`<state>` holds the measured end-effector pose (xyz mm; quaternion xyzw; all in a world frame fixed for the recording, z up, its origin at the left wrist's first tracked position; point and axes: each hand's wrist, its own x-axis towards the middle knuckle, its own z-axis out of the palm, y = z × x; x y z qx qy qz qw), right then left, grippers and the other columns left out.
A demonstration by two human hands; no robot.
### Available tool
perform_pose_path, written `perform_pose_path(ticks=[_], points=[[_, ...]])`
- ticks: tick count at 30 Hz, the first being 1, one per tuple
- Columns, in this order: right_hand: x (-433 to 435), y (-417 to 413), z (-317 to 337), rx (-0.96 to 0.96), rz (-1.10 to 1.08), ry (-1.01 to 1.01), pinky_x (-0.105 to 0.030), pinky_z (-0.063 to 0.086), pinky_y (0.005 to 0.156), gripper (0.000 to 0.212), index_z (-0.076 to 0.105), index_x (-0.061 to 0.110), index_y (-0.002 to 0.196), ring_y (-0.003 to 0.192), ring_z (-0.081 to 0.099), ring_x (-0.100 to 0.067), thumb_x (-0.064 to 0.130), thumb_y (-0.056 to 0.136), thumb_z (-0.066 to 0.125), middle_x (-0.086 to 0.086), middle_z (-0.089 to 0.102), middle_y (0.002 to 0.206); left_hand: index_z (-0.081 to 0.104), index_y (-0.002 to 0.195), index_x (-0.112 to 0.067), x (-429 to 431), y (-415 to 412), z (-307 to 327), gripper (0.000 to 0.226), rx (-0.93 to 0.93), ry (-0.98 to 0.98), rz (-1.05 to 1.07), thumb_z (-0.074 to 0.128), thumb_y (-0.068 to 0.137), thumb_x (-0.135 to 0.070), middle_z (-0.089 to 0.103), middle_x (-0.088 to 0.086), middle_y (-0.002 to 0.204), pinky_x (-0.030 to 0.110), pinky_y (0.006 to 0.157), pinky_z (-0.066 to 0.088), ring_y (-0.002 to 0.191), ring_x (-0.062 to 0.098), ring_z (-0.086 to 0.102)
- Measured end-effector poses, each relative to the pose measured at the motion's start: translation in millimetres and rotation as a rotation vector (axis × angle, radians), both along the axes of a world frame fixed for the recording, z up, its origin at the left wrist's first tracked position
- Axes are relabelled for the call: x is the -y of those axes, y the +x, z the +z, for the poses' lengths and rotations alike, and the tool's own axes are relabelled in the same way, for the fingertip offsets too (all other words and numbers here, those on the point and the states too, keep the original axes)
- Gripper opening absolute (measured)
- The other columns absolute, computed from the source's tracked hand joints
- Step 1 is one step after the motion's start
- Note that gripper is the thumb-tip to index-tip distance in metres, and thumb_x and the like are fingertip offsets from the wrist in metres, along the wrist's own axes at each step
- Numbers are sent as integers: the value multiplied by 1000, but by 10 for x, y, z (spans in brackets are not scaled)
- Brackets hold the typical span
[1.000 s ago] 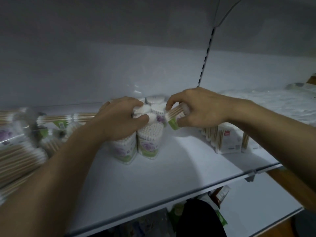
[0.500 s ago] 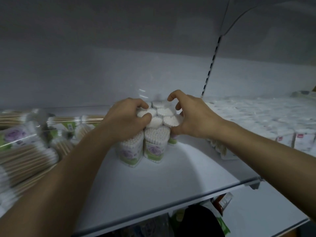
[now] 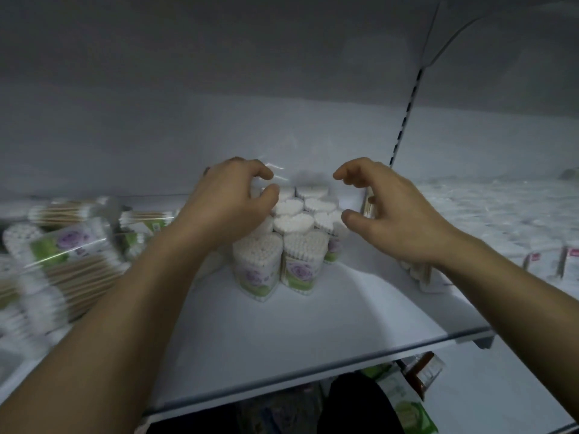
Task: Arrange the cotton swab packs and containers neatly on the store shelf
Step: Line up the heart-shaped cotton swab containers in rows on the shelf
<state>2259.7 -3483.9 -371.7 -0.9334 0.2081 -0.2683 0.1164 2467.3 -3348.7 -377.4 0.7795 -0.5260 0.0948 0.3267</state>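
Note:
A tight cluster of heart-shaped cotton swab containers [image 3: 302, 261] with purple flower labels stands upright mid-shelf, white swab tips showing on top. My left hand [image 3: 232, 198] lies over the cluster's left side, its fingers curled round a back-left container and its thumb against the tops. My right hand [image 3: 385, 208] hovers just right of the cluster with loosely curled fingers, holding nothing. A small gap separates it from the containers.
Flat packs of wooden swabs [image 3: 69, 245] lie jumbled at the left of the white shelf [image 3: 282, 333]. Small boxed packs [image 3: 419, 274] stand under my right wrist, with white packs [image 3: 501, 214] beyond. A slotted upright [image 3: 404, 120] runs up the back wall. Green packs [image 3: 404, 399] sit on the lower shelf.
My right hand stood its container against the cluster's right side, then let go and drew back to the right. My left hand has loosened but stays on the cluster.

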Motion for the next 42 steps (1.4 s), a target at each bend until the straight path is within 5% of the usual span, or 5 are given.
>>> perform_pose_path(ticks=[9, 18, 25, 38, 42], points=[[-740, 753, 61, 20, 292, -40, -12, 34, 87, 35, 57, 31, 121, 107, 50, -6, 25, 88, 67, 9, 57, 116, 64, 131, -22, -1287, 192, 374, 58, 278, 227, 139, 36, 87, -47, 66, 6, 127, 41, 100, 41, 95, 26, 60], [-1476, 1305, -304, -41, 630, -8, -38, 45, 98, 55, 50, 31, 134, 115, 52, -16, 21, 80, 56, 6, 54, 126, 69, 123, -24, -2300, 164, -14, 45, 239, 153, 271, 45, 90, -44, 66, -3, 117, 35, 80, 45, 100, 21, 60], [-1683, 1596, -458, -89, 677, -5, -47, 40, 105, 64, 49, 43, 137, 126, 44, -13, 70, 79, 56, 15, 53, 132, 63, 107, -22, -2528, -27, -450, 25, 172, -46, 441, 52, 86, -30, 57, -10, 97, 33, 66, 41, 83, 14, 56], [-1658, 1363, -375, 439, 579, 505, -28, 53, 85, 18, 58, 23, 117, 98, 64, -4, 27, 100, 58, 14, 65, 104, 69, 114, -31, -2268, -143, -794, 61, 366, 228, 467, 87, 62, -57, 59, -4, 127, 43, 80, 30, 120, 31, 48], [-1605, 1051, -318, 567, 579, 764, -14, 50, 73, 17, 55, 23, 119, 87, 64, 6, 18, 107, 44, 12, 68, 96, 60, 114, -36, -2265, -133, -708, 50, 279, 84, 359, 66, 73, -62, 57, -18, 121, 39, 78, 33, 116, 19, 49]])
